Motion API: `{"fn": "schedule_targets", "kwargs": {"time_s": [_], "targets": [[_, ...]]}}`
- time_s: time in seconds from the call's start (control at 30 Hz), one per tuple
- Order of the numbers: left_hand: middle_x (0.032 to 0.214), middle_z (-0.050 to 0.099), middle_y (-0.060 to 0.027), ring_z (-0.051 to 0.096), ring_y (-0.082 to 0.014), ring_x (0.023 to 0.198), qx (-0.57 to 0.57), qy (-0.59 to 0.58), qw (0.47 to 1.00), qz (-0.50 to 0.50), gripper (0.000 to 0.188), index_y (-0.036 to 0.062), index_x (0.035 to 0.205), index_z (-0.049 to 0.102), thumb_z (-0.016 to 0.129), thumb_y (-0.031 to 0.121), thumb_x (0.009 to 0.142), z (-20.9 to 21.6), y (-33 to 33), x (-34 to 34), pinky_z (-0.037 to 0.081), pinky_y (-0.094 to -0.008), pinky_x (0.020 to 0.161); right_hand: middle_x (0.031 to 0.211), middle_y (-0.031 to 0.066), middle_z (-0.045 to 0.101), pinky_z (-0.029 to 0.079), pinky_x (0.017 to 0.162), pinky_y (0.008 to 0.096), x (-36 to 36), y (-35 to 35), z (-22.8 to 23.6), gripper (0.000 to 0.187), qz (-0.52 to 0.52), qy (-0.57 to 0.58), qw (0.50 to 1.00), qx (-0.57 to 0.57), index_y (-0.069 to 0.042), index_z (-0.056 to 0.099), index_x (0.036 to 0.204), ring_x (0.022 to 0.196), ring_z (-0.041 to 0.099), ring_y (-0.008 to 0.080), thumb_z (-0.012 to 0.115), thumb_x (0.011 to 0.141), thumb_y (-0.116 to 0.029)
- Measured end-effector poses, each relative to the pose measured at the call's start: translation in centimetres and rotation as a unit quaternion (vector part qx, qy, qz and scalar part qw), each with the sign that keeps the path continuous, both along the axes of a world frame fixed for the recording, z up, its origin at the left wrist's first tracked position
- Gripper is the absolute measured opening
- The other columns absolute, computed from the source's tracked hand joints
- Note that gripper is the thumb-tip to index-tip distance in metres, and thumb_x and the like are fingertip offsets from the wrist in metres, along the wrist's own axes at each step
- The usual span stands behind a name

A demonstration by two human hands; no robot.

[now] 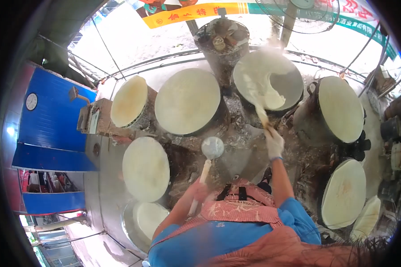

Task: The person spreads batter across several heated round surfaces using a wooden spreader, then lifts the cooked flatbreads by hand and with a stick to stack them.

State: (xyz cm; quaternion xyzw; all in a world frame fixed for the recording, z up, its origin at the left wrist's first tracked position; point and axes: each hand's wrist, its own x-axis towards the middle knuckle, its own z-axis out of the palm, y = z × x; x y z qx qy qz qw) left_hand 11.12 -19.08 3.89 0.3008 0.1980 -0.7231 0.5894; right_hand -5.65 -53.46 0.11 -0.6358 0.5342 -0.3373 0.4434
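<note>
My right hand, in a white glove, grips the handle of a batter-coated spreader that reaches forward over a round griddle. Pale batter covers the left side of that griddle, while grey surface shows on its right. A thick fold of batter lies near the spreader's end. My left hand is wrapped around the pale handle of a ladle. The ladle's round bowl hangs low in front of my apron, apart from any griddle. Whether the ladle contains anything, I cannot tell.
Several round griddles ring me, each with a pale crepe on it, such as this large crepe and another at right. A metal drum stands beyond. Dark clutter lines the right side. A basin sits lower left.
</note>
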Motion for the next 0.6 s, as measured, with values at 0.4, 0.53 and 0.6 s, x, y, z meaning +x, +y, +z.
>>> {"fn": "schedule_targets", "kwargs": {"time_s": [0.4,0.53,0.6], "targets": [[0.065,0.036,-0.0002,0.034,-0.0045,0.039,-0.154,-0.005,0.988,0.029,0.056,0.0300,0.140,0.026,0.045,0.008,0.092,2.6,4.3,-1.7,0.029,-0.0175,0.032,0.094,0.0155,0.063,0.046,0.080,0.0433,0.2,-1.8,-2.6,0.029,0.011,0.155,0.984,-0.092,-0.014,0.065,0.096,0.092,0.059,0.0340,0.050,0.086,-0.037],[0.067,0.042,-0.0012,0.040,-0.0082,0.047,-0.102,0.083,0.983,0.128,0.015,0.0073,0.099,0.051,0.053,0.019,0.089,2.6,5.8,-3.0,0.032,-0.0171,0.037,0.095,0.0150,0.063,0.046,0.080,0.0445,-2.8,-1.9,0.2,0.030,0.076,0.230,0.967,-0.085,-0.013,0.065,0.098,0.093,0.059,0.0343,0.047,0.087,-0.034],[0.069,0.043,-0.0009,0.039,-0.0059,0.047,-0.120,-0.094,0.986,0.072,0.036,0.0148,0.123,0.046,0.054,0.016,0.088,5.4,3.7,-4.1,0.033,-0.0174,0.037,0.097,0.0141,0.064,0.046,0.079,0.0450,-7.2,-7.2,-2.1,0.032,0.103,0.381,0.917,-0.060,-0.013,0.064,0.101,0.092,0.059,0.0348,0.046,0.087,-0.036]]}}
